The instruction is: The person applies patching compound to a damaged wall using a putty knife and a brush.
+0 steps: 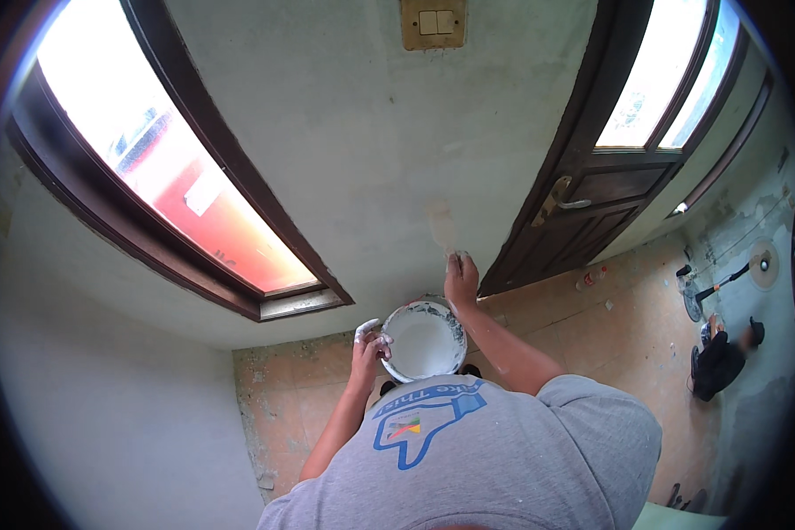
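A white bucket (422, 343), its rim smeared and a pale substance inside, is in front of my body. My left hand (369, 349) is at its left rim, white-smeared, fingers bent and apart; whether they grip anything is unclear. My right hand (460, 281) is raised above and right of the bucket against the pale wall (380, 177), fingers closed; what they hold is too small or hidden to name. A beige patch (440, 225) shows just above that hand.
A framed window (274, 306) is left, a dark wooden door (609, 185) right, a switch plate (433, 22) above. A person in dark clothing (715, 371) is at the far right, beside a round-headed stand (760, 267). A bottle (589, 279) lies on the tiled floor (592, 336).
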{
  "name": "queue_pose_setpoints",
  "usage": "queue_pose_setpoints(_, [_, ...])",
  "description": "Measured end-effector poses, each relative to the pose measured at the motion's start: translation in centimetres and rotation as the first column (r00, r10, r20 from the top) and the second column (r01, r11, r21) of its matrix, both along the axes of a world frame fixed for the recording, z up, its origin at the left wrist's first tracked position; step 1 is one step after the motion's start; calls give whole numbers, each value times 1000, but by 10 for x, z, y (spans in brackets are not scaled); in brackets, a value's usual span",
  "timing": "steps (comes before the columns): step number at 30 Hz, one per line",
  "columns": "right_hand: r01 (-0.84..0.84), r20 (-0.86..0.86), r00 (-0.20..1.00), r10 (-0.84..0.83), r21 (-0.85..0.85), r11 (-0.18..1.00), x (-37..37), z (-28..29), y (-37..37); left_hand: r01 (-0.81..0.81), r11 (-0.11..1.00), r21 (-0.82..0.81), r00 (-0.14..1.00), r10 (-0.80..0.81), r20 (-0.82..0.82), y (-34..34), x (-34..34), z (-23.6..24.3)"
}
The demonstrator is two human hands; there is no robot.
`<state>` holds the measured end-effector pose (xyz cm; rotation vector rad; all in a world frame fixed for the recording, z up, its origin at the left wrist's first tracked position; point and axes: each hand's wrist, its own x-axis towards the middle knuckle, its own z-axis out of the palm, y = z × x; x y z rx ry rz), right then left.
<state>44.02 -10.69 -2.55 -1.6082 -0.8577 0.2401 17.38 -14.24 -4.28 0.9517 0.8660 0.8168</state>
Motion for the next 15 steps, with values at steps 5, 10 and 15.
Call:
queue_pose_setpoints(5, [-65,5,998,65,105,992,4,69,23,11,1000,9,1000,-11,15,0,4,2])
queue_pose_setpoints(10, [-23,10,1000,22,135,991,1,29,38,42,999,2,998,-42,44,-2,8,-1])
queue_pose_setpoints(15, [-30,-23,999,25,-303,952,4,-32,2,24,1000,4,999,-24,37,-3,6,-1])
